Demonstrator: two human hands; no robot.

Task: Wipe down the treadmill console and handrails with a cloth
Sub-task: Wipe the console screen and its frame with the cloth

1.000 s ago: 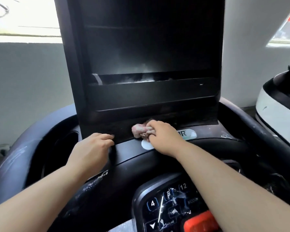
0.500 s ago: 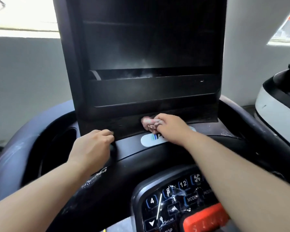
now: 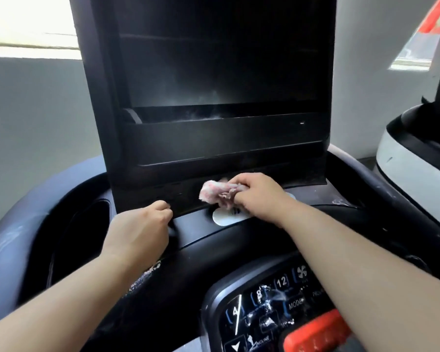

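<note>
The right hand [image 3: 259,196] pinches a crumpled pink-and-white cloth [image 3: 215,193] in curled fingers and presses it against the lower edge of the treadmill console's screen housing [image 3: 163,174], just above a white oval logo sticker [image 3: 226,217] on the black ledge [image 3: 193,227]. The cloth bunches out to the left of the knuckles. The left hand [image 3: 140,232] is curled into a fist, braced on the same ledge, near a dark cup-holder recess [image 3: 87,224]. The dark screen [image 3: 221,67] shows dusty smears along its bottom. Below, a scuffed keypad [image 3: 264,308] and a red stop button [image 3: 318,334] sit between the forearms.
</note>
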